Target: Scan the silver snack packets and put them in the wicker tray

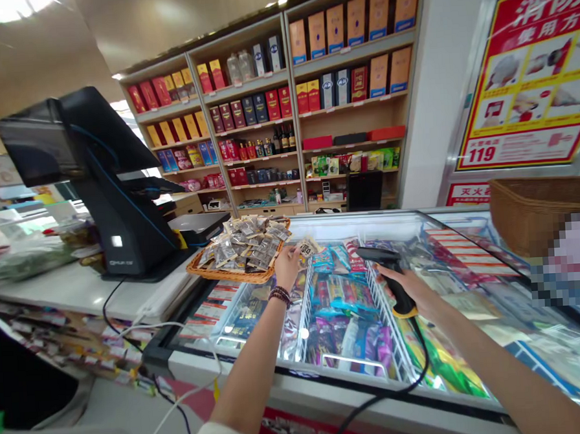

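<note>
My left hand [287,269], with beads at the wrist, pinches a small printed packet [308,247] over the glass of a chest freezer. Just left of it lies a wicker tray [232,276] heaped with similar small packets [247,242]. In my right hand [410,288] is a black barcode scanner [394,279], gripped by its handle, its head toward the left. A black cable [426,349] runs down from the scanner across the freezer's front edge. Under the glass, white wire baskets [305,313] hold colourful frozen packs [345,295].
A dark point-of-sale terminal [118,187] stands on the white counter [64,280] at left. Shelves of boxed bottles [274,104] line the back wall. A brown wicker basket [528,221] sits at right, near a red fire-safety poster [526,81]. Loose cables [167,392] hang at lower left.
</note>
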